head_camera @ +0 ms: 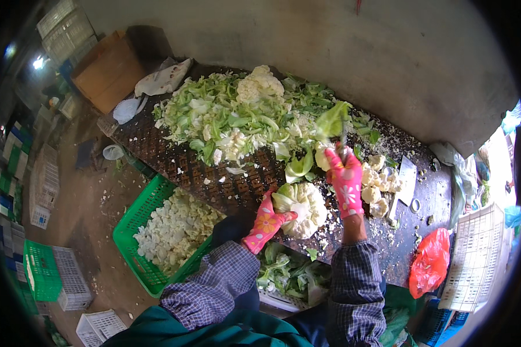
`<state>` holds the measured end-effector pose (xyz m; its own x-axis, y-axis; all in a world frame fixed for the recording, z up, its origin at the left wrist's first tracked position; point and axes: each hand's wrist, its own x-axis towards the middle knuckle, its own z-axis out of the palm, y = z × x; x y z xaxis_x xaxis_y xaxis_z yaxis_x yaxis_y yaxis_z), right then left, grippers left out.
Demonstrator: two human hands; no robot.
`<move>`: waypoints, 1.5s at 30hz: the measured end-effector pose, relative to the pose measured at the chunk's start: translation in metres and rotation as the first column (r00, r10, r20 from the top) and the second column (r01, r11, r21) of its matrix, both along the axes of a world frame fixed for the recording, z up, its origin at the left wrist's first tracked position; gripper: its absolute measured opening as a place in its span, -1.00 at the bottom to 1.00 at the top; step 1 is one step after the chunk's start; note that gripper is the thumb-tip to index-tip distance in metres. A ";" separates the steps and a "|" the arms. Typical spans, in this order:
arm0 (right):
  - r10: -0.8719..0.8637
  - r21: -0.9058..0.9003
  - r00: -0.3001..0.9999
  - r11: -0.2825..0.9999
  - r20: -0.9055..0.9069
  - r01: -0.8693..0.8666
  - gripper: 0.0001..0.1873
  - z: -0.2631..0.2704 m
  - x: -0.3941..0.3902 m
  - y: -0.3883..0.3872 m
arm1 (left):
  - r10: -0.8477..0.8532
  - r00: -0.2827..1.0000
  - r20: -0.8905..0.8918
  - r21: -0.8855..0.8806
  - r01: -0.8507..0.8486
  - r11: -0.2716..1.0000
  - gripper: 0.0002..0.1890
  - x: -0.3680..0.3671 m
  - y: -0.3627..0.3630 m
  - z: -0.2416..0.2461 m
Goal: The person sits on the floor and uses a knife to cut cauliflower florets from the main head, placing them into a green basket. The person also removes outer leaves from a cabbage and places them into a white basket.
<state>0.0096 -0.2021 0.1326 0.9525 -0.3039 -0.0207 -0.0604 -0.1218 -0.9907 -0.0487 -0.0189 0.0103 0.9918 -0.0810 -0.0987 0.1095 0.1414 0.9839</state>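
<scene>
My left hand, in a pink flowered glove, steadies a cauliflower head on the dark worktable, its cut pale stem facing up. A few green leaves cling to its left side. In a matching glove, my right hand grips a small knife with the blade pointing away from me. A green cauliflower leaf is against or just behind the blade; blur hides whether they touch. Trimmed cauliflower pieces lie right of my right hand, beside a cleaver.
Cut leaves are heaped at the back, with a whole cauliflower on top. A green crate of florets stands at the left. Leaves fill a container below the table edge. A red plastic bag hangs at the right corner.
</scene>
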 end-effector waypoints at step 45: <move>-0.155 0.247 0.939 0.940 -0.307 0.236 -0.62 -0.119 -0.099 -0.008 | -0.271 0.895 0.354 0.907 -0.258 0.333 -0.69 -0.015 -0.030 0.018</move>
<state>-0.0895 -0.2100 0.0133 0.8173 -0.4269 -0.3869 -0.3337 0.1967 -0.9219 -0.0637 -0.0494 0.0286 0.9447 -0.2064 0.2550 -0.2960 -0.8714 0.3912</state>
